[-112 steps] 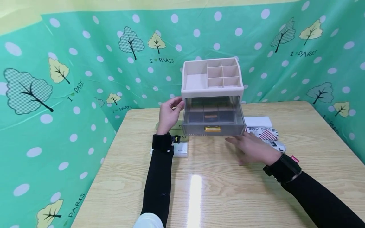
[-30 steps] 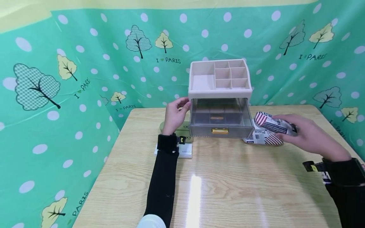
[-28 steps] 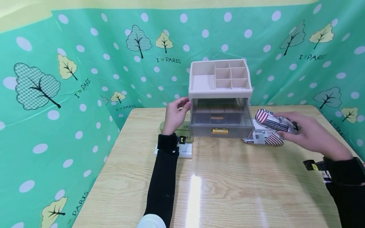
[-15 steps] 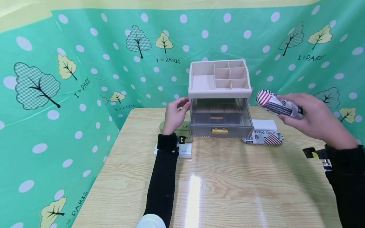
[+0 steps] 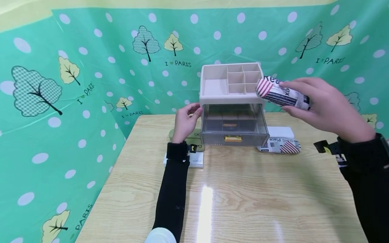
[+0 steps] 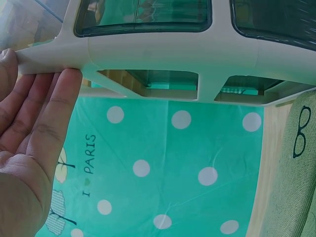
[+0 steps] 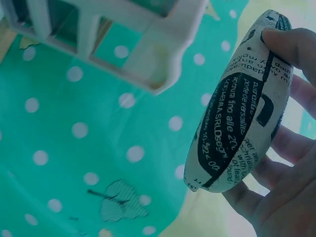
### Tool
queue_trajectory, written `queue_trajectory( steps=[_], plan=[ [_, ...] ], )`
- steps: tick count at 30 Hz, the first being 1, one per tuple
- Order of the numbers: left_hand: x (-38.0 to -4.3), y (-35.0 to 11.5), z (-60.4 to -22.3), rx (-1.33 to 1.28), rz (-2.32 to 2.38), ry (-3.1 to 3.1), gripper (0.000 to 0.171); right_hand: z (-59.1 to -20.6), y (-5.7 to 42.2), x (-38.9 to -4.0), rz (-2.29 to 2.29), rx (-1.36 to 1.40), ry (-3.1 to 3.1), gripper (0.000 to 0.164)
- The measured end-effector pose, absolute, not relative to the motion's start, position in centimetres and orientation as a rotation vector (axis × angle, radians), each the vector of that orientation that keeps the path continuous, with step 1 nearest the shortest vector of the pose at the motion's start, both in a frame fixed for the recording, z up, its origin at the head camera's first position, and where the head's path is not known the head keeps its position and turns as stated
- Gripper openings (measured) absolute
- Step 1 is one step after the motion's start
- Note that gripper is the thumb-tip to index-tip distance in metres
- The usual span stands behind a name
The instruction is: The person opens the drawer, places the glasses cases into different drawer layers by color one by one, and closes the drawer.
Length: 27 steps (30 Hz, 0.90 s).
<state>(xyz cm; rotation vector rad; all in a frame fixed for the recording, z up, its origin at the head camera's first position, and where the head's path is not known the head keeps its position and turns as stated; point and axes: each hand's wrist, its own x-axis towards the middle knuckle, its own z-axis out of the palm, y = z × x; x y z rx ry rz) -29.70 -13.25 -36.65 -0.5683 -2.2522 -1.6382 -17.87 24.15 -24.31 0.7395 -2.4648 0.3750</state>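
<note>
A white desktop organizer stands at the back, compartments on top and a clear grey drawer pulled out. My left hand touches its left side; in the left wrist view the fairly straight fingers rest against the white frame. My right hand grips a newspaper-print glasses case with red stripes, in the air before the organizer's upper right corner. The right wrist view shows thumb and fingers around this glasses case. A similar patterned case lies on the table below.
Beside the patterned case lies a white item. Left of the drawer are green glasses cases and a white box, partly behind my left wrist. A green polka-dot cloth hangs behind the wooden table.
My right hand took up the glasses case from the right of the organizer, raised it and carried it left towards the top. My left hand stays at the organizer's side.
</note>
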Motion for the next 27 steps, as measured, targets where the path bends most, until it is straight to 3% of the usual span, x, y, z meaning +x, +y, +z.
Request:
queue_trajectory(
  steps=[11,27],
  plan=[
    [-29.8,-13.3,-36.8,-0.567,-1.679,-2.237,0.034,-22.4,19.5,-18.9,0.360,0.969,-2.435,0.067],
    [-29.8,-13.3,-36.7,-0.578,-1.634,-2.251,0.037,-22.3,14.8,-20.5,0.328,1.121,-2.537,0.068]
  ],
)
